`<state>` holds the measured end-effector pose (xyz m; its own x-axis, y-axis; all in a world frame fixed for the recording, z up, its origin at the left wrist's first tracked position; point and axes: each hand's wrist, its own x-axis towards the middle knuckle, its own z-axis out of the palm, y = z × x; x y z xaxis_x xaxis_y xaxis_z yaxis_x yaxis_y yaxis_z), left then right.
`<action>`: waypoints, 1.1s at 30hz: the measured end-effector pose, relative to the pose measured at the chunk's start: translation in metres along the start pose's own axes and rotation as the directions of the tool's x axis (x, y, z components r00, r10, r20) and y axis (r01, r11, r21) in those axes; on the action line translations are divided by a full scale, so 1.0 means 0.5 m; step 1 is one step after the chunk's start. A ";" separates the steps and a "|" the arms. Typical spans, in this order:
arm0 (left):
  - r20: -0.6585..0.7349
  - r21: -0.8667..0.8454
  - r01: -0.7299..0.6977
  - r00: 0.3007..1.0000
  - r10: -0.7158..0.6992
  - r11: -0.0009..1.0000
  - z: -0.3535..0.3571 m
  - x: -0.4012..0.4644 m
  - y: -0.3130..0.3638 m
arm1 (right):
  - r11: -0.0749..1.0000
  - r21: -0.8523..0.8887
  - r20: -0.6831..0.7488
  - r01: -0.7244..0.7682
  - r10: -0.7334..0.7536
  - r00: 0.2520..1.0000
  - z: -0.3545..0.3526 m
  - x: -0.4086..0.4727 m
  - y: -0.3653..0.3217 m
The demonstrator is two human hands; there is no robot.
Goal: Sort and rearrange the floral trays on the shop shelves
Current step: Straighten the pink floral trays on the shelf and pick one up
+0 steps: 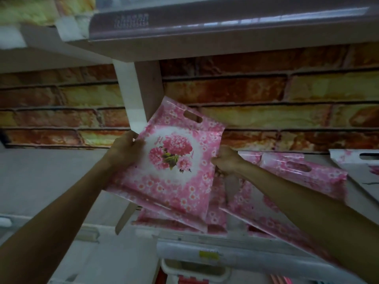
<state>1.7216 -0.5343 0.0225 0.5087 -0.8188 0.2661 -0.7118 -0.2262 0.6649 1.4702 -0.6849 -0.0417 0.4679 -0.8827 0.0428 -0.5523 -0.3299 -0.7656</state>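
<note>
A pink floral tray (pixel 174 160) with a white oval middle, a red flower bunch and a handle slot at its top is held tilted above the shelf. My left hand (pixel 125 149) grips its left edge. My right hand (pixel 226 160) grips its right edge. Beneath it lies a stack of similar pink floral trays (pixel 291 177), leaning to the right on the shelf. A white floral tray (pixel 356 165) lies at the far right, partly cut off by the frame.
The white shelf (pixel 51 177) stretches left of the stack. A white upright post (pixel 139 93) stands just behind the held tray. An upper shelf (pixel 205 27) overhangs. A brick-patterned wall (pixel 266 95) backs the shelf. Below are a price rail (pixel 225 255) and a white basket.
</note>
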 end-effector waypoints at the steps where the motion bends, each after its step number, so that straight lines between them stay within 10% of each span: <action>1: 0.003 0.009 0.007 1.000 -0.007 1.000 0.006 0.003 -0.004 | 1.000 0.005 0.001 -0.017 0.017 1.000 0.002 -0.003 -0.004; 33: 0.191 0.366 0.128 0.959 -0.209 0.922 0.206 -0.022 -0.127 | 0.904 -0.414 0.154 -0.110 0.188 0.970 0.012 0.027 0.082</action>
<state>1.7114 -0.5654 -0.0944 0.5443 -0.8387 -0.0166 -0.7682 -0.5063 0.3918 1.4580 -0.7083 -0.0761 0.4562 -0.8668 -0.2013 -0.8359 -0.3397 -0.4312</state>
